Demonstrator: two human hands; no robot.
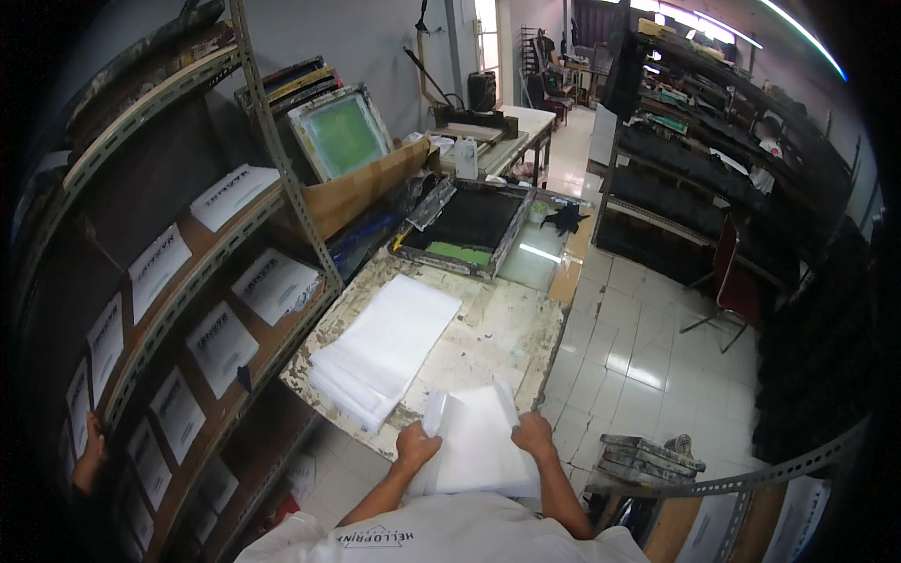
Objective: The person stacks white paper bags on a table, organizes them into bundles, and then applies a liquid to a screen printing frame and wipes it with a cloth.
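Gripped smooth, curled white sheets (477,439) with curled-fingered left hand (418,444) at their nine o'clock, right hand (532,435) at three.

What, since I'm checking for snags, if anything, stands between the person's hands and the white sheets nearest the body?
Nothing visible: the left hand and right hand grip the white sheets at opposite sides. The other white stack lies farther left on the table, outside that gap.

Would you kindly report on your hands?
Left hand, right hand: gripping white sheets by opposite sides. White stack: on table. Nothing visibly blocking either hand.
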